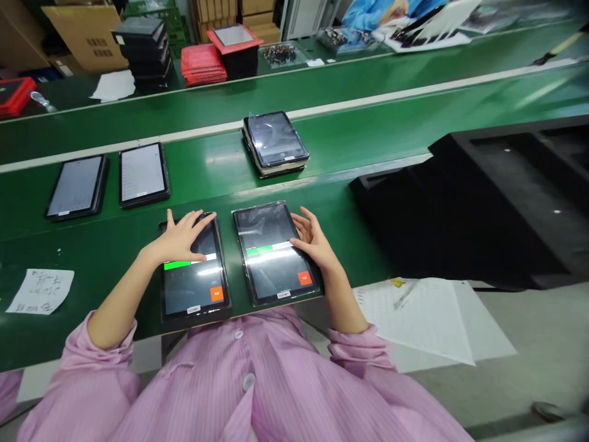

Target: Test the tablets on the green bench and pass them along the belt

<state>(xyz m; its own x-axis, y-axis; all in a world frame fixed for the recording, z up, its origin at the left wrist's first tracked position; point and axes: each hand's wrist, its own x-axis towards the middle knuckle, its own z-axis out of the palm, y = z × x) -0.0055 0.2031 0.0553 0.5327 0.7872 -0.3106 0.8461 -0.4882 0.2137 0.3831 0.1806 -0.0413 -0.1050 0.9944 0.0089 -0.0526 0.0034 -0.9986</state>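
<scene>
Two tablets lie side by side at the front edge of the green bench, each lit with a green bar and a red button low on the screen. Over the upper part of the left tablet (pixel 193 291) my left hand (pixel 181 238) is spread flat, its fingers apart. At the right edge of the right tablet (pixel 271 270) is my right hand (pixel 315 241); its thumb reaches onto the screen by the bar, and the other fingers are stretched out beside the edge. Neither hand grips anything that I can see.
Behind lie two more tablets, a dark one (pixel 76 187) and a white-screened one (pixel 142 173), and a tablet stack (pixel 278 141). A black stand (pixel 414 215) takes up the right side. A handwritten note (pixel 41 291) lies left; paper sheets (pixel 418 313) sit below the bench edge.
</scene>
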